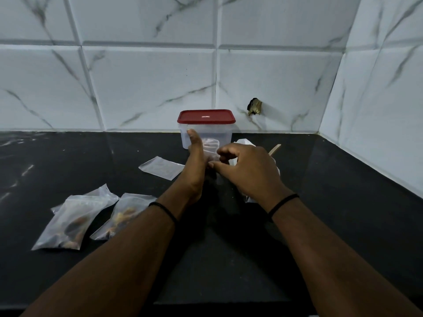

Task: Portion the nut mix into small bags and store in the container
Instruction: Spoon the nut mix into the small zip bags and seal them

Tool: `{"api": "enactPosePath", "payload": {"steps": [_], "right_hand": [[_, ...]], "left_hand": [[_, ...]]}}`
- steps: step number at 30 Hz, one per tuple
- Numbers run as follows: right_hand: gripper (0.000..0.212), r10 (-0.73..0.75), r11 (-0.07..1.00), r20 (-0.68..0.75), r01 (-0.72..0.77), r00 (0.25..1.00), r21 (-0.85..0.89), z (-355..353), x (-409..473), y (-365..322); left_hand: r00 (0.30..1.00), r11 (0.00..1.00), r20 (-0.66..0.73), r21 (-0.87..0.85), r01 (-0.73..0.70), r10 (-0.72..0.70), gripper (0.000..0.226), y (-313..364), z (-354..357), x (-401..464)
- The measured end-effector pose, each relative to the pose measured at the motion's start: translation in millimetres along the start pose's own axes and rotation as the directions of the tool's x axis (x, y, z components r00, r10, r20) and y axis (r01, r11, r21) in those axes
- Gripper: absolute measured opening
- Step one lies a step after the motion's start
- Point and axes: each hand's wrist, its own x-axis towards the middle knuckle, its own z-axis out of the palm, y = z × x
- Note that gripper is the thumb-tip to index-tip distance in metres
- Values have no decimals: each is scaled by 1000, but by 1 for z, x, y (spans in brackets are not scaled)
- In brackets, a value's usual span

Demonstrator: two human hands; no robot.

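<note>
A clear plastic container [219, 131] with a red lid [206, 116] stands at the back of the black counter. Just in front of it my left hand [194, 165] holds a small clear bag [210, 146] upright, thumb raised along its side. My right hand [247, 168] pinches the same bag from the right with fingers curled. Two filled bags of nut mix [68, 221] [121, 216] lie flat at the left. One empty clear bag [161, 167] lies beside my left hand.
White plastic [245, 143] and a wooden stick [274, 149] show behind my right hand. White marble-pattern tiles rise behind and to the right, with a dark hole [254, 106] in the back wall. The counter's front edge [206, 304] runs under my forearms.
</note>
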Motion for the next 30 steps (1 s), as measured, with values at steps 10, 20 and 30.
{"api": "enactPosePath", "payload": {"steps": [10, 20, 30], "right_hand": [[17, 205, 853, -152, -101, 967, 513, 2, 9, 9], [9, 305, 853, -228, -159, 925, 498, 4, 10, 19], [9, 244, 851, -188, -117, 951, 512, 2, 8, 17]], "left_hand": [[990, 996, -120, -39, -81, 75, 44, 11, 0, -7], [966, 988, -216, -34, -150, 139, 9, 17, -3, -12], [959, 985, -234, -28, -170, 159, 11, 18, 2, -17]]}}
